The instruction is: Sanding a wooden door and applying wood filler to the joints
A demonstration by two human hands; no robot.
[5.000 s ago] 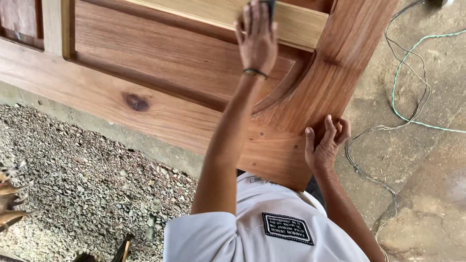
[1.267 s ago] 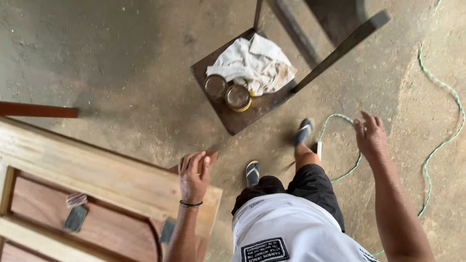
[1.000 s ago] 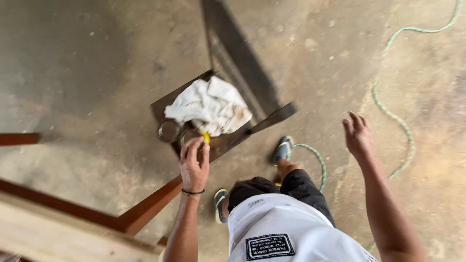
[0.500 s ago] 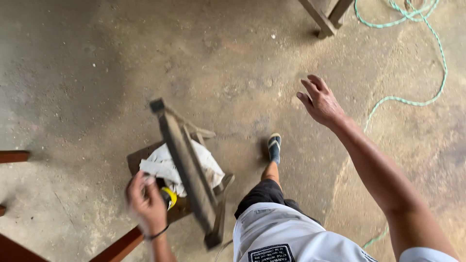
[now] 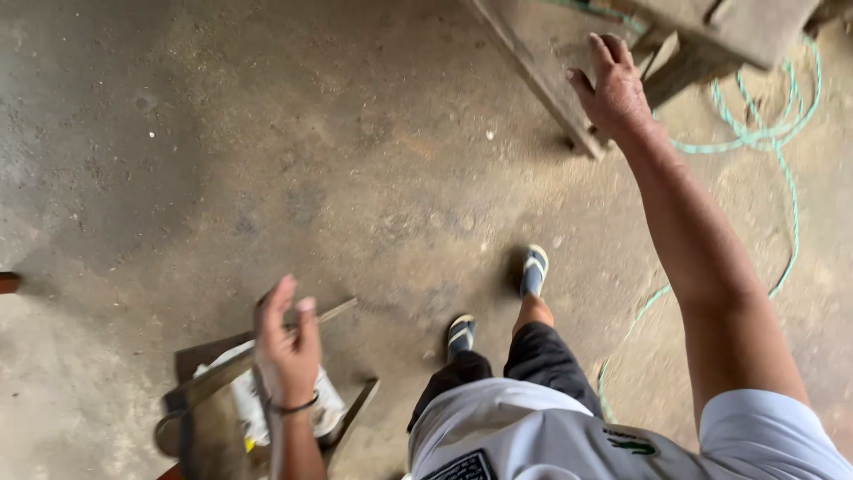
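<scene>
My left hand (image 5: 286, 351) hovers at the lower left with its back to the camera and its fingers loosely curled upward. Whether it holds anything is hidden. Just under it stands a dark wooden chair (image 5: 200, 418) with a crumpled white cloth (image 5: 244, 404) on its seat and its back rail (image 5: 267, 351) running past my hand. My right hand (image 5: 613, 84) is stretched out at the upper right, fingers apart and empty, in front of a slanted leg of a wooden bench (image 5: 542, 71).
A green cord (image 5: 782, 169) loops over the rough concrete floor at the right. My feet in sandals (image 5: 533, 271) stand mid-frame. The end of a reddish wooden piece (image 5: 7, 283) shows at the left edge.
The view has swung away from the door to the floor. My left hand has risen off the chair seat, and my right arm has reached out toward the bench.
</scene>
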